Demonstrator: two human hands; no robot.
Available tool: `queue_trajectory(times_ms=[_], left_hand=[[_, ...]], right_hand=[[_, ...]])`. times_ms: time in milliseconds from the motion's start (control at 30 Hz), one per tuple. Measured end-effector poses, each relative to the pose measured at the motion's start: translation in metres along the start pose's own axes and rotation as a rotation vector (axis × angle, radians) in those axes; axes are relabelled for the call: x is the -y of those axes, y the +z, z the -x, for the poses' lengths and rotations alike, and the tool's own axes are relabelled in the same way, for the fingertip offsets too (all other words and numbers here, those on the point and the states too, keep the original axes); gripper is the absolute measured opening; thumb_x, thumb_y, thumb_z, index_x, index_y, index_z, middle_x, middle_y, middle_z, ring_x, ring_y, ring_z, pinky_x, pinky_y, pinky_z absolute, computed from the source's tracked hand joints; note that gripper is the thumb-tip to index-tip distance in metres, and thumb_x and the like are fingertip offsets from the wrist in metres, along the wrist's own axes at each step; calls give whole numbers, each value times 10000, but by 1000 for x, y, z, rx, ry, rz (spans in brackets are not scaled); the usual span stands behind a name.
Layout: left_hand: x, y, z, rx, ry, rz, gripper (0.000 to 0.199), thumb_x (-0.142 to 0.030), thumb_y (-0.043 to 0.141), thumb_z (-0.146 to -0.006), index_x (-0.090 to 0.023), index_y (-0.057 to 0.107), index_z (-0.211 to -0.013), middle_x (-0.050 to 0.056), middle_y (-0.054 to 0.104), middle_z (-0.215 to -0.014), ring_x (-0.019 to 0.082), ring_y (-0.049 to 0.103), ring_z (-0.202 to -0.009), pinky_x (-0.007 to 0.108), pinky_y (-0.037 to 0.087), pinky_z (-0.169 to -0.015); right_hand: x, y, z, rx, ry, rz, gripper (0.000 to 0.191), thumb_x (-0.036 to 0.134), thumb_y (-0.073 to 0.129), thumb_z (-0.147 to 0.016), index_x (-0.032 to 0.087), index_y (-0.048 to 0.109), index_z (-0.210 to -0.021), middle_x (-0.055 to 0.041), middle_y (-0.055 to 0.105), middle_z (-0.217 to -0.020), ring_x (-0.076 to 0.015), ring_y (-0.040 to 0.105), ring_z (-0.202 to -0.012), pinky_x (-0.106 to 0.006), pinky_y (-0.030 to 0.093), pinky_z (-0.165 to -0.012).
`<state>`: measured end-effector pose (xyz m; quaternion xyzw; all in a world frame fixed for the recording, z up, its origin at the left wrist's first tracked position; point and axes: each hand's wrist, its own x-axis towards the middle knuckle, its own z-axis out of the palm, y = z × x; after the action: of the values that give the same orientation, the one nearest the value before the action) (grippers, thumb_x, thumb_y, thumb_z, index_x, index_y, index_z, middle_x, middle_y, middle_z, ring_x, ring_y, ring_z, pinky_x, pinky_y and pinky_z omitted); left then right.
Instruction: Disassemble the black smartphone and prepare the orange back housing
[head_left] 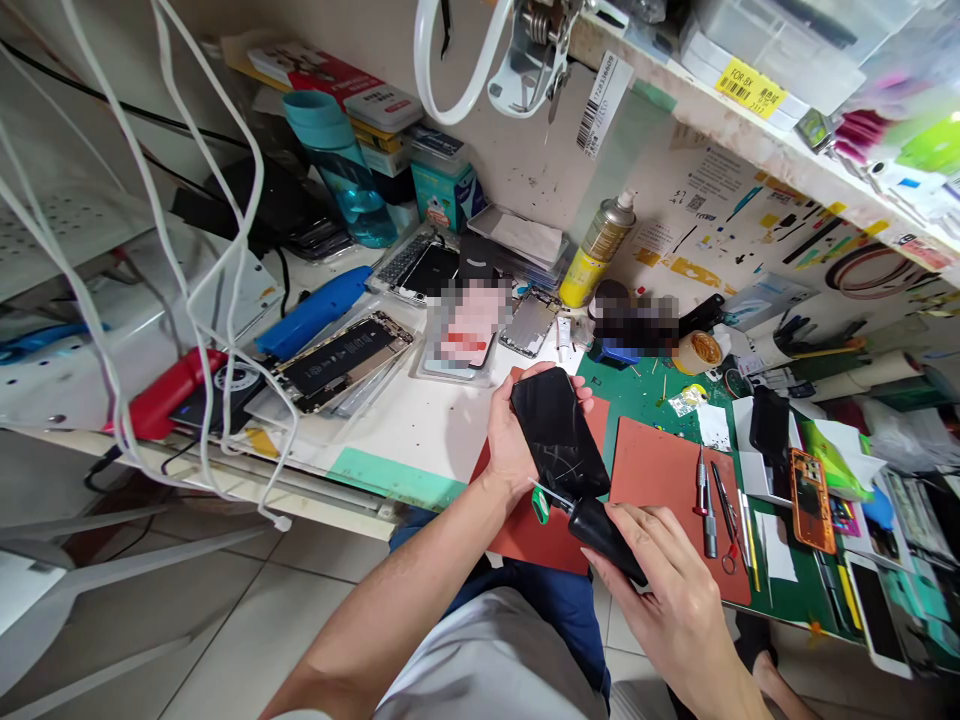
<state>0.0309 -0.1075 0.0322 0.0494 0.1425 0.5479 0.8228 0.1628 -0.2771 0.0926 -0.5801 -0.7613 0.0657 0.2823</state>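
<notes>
My left hand is wrapped round a black smartphone, its glossy face up and its lower part cracked. In my right hand I grip a black-handled tool with a thin metal shaft. The shaft points left across the phone's lower end; whether its tip touches the phone I cannot tell. A small green piece sits beside the shaft, close to my left wrist. Both hands are over a reddish-brown mat at the bench's front edge.
To the right, a second mat bears a screwdriver and tweezers. An orange phone frame lies beyond. Opened phones, a blue bottle and a yellow spray can stand behind. White cables hang at left.
</notes>
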Motion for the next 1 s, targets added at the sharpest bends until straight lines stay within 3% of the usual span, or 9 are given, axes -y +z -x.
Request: queue_trajectory(times_ms=[200, 333, 467, 533, 633, 700, 800, 900, 1000], left_hand=[[1, 2, 1, -36, 5, -7, 404, -577, 622, -990, -208, 755, -1089, 146, 826, -1134, 370, 777, -1182, 574, 622, -1045], [0, 2, 1, -44, 7, -20, 415, -596, 629, -968, -220, 753, -1093, 145, 824, -1100, 373, 781, -1154, 584, 623, -1026], [-1, 2, 1, -27, 22, -56, 407, -595, 665, -948, -224, 750, -1093, 137, 816, -1047, 347, 792, -1073, 546, 628, -991], [-1, 1, 2, -16, 27, -72, 405, -587, 673, -948, -221, 753, -1101, 135, 812, -1062, 317, 792, -1022, 499, 634, -963], [-1, -1, 1, 3, 46, -79, 402, -574, 663, -955, -213, 759, -1102, 126, 803, -1059, 280, 781, -992, 432, 632, -939], [0, -2, 0, 5, 55, -91, 403, -571, 659, -951, -214, 758, -1107, 123, 799, -1042, 278, 776, -996, 420, 628, -937], [0, -4, 0, -5, 74, -135, 412, -569, 651, -946, -211, 758, -1120, 134, 803, -1038, 287, 778, -987, 421, 627, -925], [2, -5, 0, -14, 110, -169, 407, -552, 619, -963, -202, 766, -1110, 129, 803, -1023, 279, 778, -964, 423, 626, -936], [4, -5, 0, -33, 138, -220, 393, -536, 617, -959, -203, 770, -1099, 121, 805, -1002, 277, 781, -942, 423, 630, -928]], right_hand=[[2, -6, 0, -2, 91, -69, 308, 172, 700, -1049, 228, 686, -1351, -91, 765, -1080, -240, 691, -919, -376, 634, -780], [-13, -8, 19, -72, 384, -295, 438, 317, 817, -984, 274, 705, -1404, -87, 789, -1177, -253, 764, -987, -361, 679, -776], [-51, -11, 28, -318, 668, -533, 583, 411, 915, -877, 234, 728, -1400, -120, 793, -1310, -303, 782, -1118, -434, 679, -928], [-78, -14, 15, -452, 718, -542, 602, 456, 931, -842, 200, 734, -1351, -128, 803, -1254, -293, 779, -1061, -431, 658, -912], [-121, -15, -21, -561, 721, -377, 711, 564, 909, -808, 155, 681, -1343, -133, 807, -1145, -270, 762, -955, -410, 624, -849], [-150, -11, -47, -558, 714, -327, 771, 602, 878, -801, 169, 643, -1393, -129, 811, -1162, -272, 754, -998, -419, 603, -902], [-186, 2, -78, -518, 738, -237, 719, 604, 878, -752, 175, 699, -1300, -115, 827, -1069, -274, 738, -935, -428, 571, -914], [-212, 18, -97, -480, 780, -145, 661, 587, 859, -739, 158, 731, -1226, -115, 829, -957, -282, 722, -853, -436, 549, -904], [-228, 29, -108, -456, 815, -92, 650, 560, 841, -753, 130, 730, -1228, -160, 831, -1007, -298, 736, -891, -424, 546, -906]])
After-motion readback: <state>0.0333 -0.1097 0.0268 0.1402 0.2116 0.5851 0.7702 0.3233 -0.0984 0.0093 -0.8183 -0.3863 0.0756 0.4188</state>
